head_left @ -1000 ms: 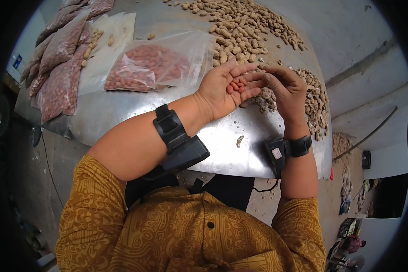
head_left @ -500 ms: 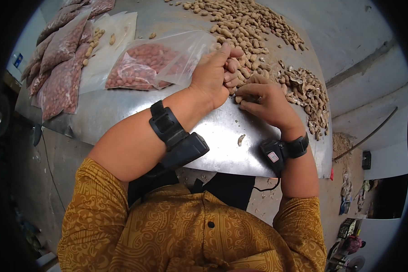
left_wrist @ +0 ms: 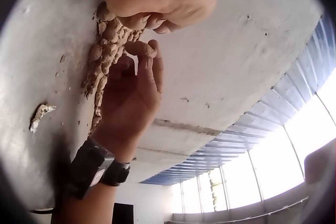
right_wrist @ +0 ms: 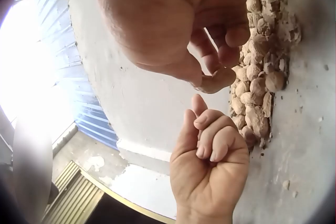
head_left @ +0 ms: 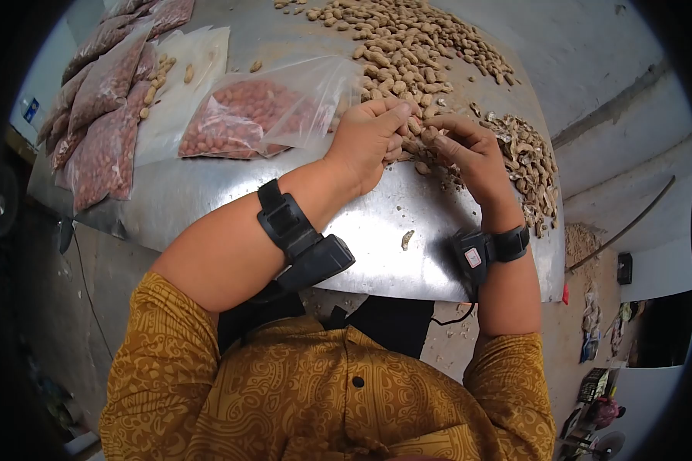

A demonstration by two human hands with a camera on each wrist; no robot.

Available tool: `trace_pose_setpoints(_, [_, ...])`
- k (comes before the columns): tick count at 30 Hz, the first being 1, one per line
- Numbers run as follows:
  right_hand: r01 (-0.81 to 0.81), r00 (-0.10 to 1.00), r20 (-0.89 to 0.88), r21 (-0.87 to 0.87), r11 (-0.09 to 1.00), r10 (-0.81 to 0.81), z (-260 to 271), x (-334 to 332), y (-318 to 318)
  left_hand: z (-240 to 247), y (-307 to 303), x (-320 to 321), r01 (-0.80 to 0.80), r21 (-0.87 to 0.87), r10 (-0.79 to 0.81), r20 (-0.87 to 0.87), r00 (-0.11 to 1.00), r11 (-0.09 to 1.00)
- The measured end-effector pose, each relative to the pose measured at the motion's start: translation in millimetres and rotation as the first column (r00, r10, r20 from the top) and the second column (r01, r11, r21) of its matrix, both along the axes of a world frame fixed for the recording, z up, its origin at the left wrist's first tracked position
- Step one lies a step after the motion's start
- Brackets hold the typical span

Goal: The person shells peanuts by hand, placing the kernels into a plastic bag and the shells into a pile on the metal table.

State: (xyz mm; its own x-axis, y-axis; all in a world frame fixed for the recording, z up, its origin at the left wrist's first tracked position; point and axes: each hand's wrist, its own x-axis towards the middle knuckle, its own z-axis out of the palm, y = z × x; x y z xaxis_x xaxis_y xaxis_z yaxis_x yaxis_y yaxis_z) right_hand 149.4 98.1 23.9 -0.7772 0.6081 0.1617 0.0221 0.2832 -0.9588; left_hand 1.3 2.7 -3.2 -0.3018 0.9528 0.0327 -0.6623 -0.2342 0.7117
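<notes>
My left hand (head_left: 365, 142) is curled above the near edge of the pile of unshelled peanuts (head_left: 407, 73). Its fingers fold in toward the palm around the red peanut kernels, which the right wrist view leaves hidden inside the left hand (right_wrist: 212, 163). Close to its right, my right hand (head_left: 473, 150) pinches one whole peanut (left_wrist: 140, 49) between thumb and fingers. That peanut (right_wrist: 218, 80) also shows in the right wrist view, just above the left fingertips. Both hands are raised over the metal table (head_left: 369, 230).
Broken shells (head_left: 527, 165) are heaped at the table's right edge. An open clear bag (head_left: 246, 115) of red kernels lies left of the hands, beside filled bags (head_left: 104, 146). A few peanuts (head_left: 158, 81) rest on flat empty bags (head_left: 192, 115). One shell piece (head_left: 407, 240) lies near the front.
A second ago the left palm lay open with several red kernels showing; its fingers have since curled over them. The right hand dipped to the pile's edge and came up with a peanut.
</notes>
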Motion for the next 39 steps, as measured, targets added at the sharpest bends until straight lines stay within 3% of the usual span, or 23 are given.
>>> trace_pose_setpoints(5, [-0.114, 0.973, -0.228, -0.337, 0.935, 0.036, -2.2, 4.1, 12.4, 4.7, -2.8, 10.5, 0.009, -0.095, -0.028, -0.203, 0.979, 0.995])
trace_pose_setpoints(8, [-0.184, 0.953, -0.299, -0.413, 0.892, 0.058, -2.5, 2.3, 9.7, 3.9, -2.2, 14.0, -0.007, -0.055, -0.012, -0.331, 0.944, 0.998])
trace_pose_setpoints(11, [-0.237, 0.928, -0.366, -0.44, 0.866, 0.068, -3.5, -1.6, 6.2, 3.8, -2.4, 14.7, -0.053, -0.019, 0.042, -0.379, 0.924, 0.998])
trace_pose_setpoints(15, [-0.146, 0.927, -0.375, -0.395, 0.907, -0.015, -9.8, -6.8, 1.3, -0.5, 3.2, 14.2, -0.122, 0.043, 0.129, -0.383, 0.915, 0.992])
trace_pose_setpoints(18, [-0.048, 0.945, -0.323, -0.301, 0.952, -0.055, -13.1, -10.7, -4.5, -6.4, 7.8, 11.9, -0.154, 0.137, 0.204, -0.54, 0.817, 0.978])
trace_pose_setpoints(21, [0.001, 0.963, -0.265, -0.21, 0.978, -0.058, -9.2, -10.9, -7.7, 0.6, 2.0, 9.9, -0.161, 0.03, 0.155, -0.486, 0.86, 0.986])
trace_pose_setpoints(24, [0.023, 0.976, -0.213, -0.125, 0.992, -0.049, -8.1, -8.0, -7.9, 2.3, 1.3, 10.5, -0.143, 0.063, 0.156, -0.333, 0.93, 0.988])
trace_pose_setpoints(27, [0.035, 0.988, -0.149, -0.075, 0.997, -0.046, -3.7, -6.8, -10.0, 10.8, -6.1, 14.7, 0.0, 0.045, 0.018, -0.401, 0.916, 0.999])
trace_pose_setpoints(30, [0.039, 0.996, -0.081, 0.068, 0.997, -0.033, -2.3, -6.9, -16.0, 3.5, -1.4, 20.3, 0.014, 0.108, 0.027, -0.369, 0.929, 0.994])
trace_pose_setpoints(33, [0.073, 0.983, -0.177, 0.12, 0.99, -0.051, -14.7, -11.6, -12.3, -1.8, 0.4, 23.5, -0.009, 0.079, 0.036, -0.347, 0.937, 0.997])
trace_pose_setpoints(36, [0.085, 0.991, -0.114, 0.135, 0.987, -0.069, -9.3, -9.3, -16.0, 0.5, -0.8, 23.2, -0.007, 0.087, 0.033, -0.308, 0.951, 0.996])
trace_pose_setpoints(39, [0.081, 0.99, -0.111, -0.054, 0.995, -0.086, -11.8, -12.2, -15.3, 16.2, -12.1, 18.4, 0.072, 0.042, -0.064, -0.181, 0.981, 0.997])
